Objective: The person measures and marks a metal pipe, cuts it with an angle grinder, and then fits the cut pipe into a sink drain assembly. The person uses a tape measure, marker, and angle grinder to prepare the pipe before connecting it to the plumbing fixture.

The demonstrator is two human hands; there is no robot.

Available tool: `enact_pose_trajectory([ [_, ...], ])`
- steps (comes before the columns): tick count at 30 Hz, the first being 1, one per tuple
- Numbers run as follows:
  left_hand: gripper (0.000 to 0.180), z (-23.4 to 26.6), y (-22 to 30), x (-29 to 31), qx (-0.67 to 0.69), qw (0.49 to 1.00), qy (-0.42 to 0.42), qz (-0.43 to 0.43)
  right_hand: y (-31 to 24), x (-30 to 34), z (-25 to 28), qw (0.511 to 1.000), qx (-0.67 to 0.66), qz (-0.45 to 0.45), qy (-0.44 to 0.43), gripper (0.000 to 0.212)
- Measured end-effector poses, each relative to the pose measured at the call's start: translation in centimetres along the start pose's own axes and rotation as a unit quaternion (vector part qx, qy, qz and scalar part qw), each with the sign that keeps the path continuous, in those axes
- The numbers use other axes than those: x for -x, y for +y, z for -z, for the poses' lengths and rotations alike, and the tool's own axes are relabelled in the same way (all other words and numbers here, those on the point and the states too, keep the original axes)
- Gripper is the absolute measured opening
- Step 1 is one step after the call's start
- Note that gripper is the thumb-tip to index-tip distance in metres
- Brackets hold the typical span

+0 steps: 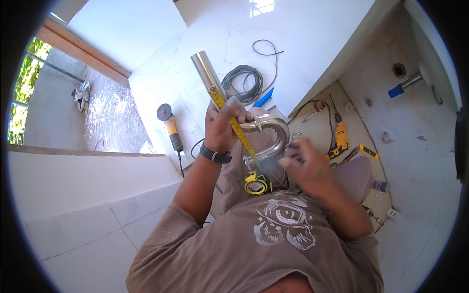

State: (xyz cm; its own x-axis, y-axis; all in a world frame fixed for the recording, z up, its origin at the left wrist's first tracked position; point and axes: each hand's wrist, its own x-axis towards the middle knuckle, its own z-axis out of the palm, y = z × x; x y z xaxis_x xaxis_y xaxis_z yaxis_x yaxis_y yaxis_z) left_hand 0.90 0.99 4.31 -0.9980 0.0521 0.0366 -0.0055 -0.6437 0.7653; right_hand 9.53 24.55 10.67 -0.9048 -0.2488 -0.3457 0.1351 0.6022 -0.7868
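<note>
- Workpiece: a chrome pipe (205,67) and a chrome U-bend (282,136), held up above the lap; the hand hides whether they join.
- Left hand (222,124): clenched around the lower part of the chrome pipe, thumb across the yellow tape blade (240,133).
- Right hand (310,165): blurred, fingers curled, beside the U-bend; from where I stand, I cannot tell whether it grasps anything.
- Tape case (257,183): just below the U-bend's lower end, near the shirt (220,244).
- Alignment: the step appears to be measuring. Hold the blade straight; slant or sag would falsify the reading.
- Zero point: the blade's end appears short of the pipe's open end. Confirm the reference edge first.
- Reading: steady the tape case and sight squarely onto the blade.
- Clearance: leave the angle grinder (171,128) lying near the doorway edge of the tiled surface (166,53) meanwhile.
</note>
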Motion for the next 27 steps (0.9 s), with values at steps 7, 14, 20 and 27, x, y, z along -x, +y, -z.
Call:
enact_pose_trajectory([
  [7,0.019,0.5,-1.3,-0.2,-0.030,0.998,-0.046,0.008,-4.5,5.6,18.6,0.798,-0.029,0.503,0.332,0.038],
  [14,0.024,-0.4,-1.5,-1.0,0.102,0.992,-0.069,0.023,6.2,0.3,18.7,0.955,-0.032,0.086,0.283,0.044],
  [20,0.031,-3.8,-1.3,-2.3,0.132,0.965,-0.222,0.037,15.9,2.8,19.8,0.933,0.056,-0.113,0.338,0.041],
  [27,0.028,-7.6,-2.4,-3.7,0.140,0.946,-0.276,0.099,23.8,-4.4,19.2,0.961,0.190,-0.042,0.194,0.043],
])
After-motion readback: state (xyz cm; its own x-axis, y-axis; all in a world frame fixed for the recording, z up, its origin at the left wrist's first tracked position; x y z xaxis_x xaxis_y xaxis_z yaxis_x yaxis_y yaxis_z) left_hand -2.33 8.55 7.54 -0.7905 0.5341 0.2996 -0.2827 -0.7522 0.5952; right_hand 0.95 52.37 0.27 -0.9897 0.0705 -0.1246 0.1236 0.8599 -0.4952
